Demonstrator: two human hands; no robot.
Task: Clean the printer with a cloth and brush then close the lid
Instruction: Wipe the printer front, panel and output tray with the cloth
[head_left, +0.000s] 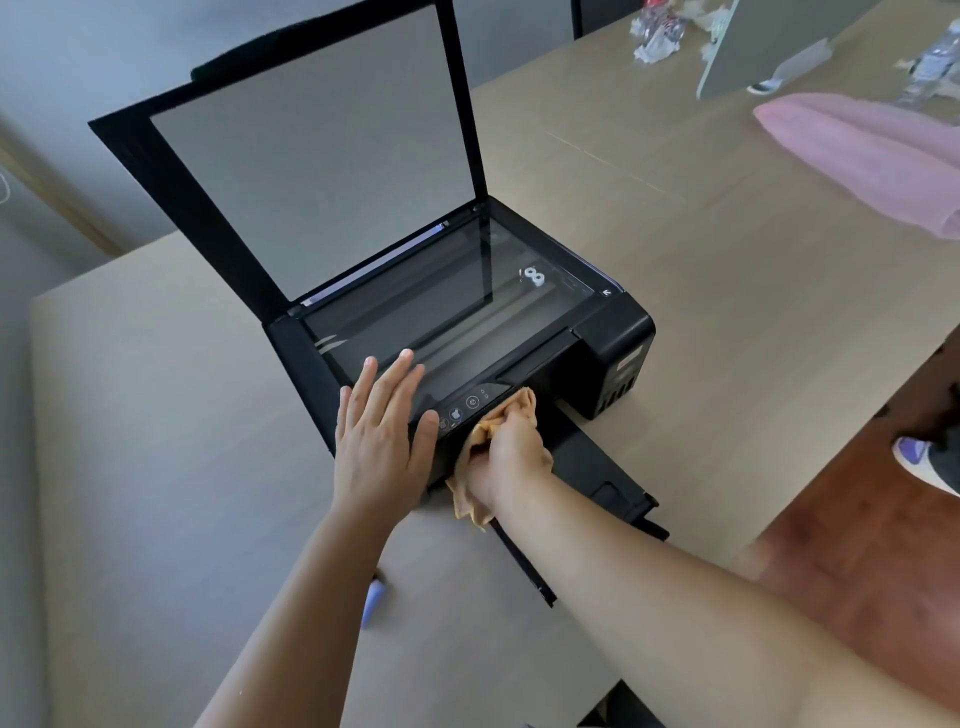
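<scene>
Left hand (382, 431) flat, fingers spread on glossy black printer (613, 348); right hand (511, 454) bunches soft orange cloth (470, 501) against front panel; lid (311, 150) raised.

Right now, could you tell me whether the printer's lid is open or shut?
Open. The lid stands raised from its rear hinge, leaving the scanner glass fully exposed, with the left hand resting flat at the glass's front corner.

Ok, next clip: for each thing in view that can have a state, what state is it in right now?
Printer lid: raised, upright.
Scanner glass: uncovered.
Output tray: pulled out.
Orange cloth: bunched, pressed against the printer's front panel.
Right hand: closed on the cloth.
Left hand: open, flat on the printer's front corner.
Pink cloth: lying unused on the table.
</scene>
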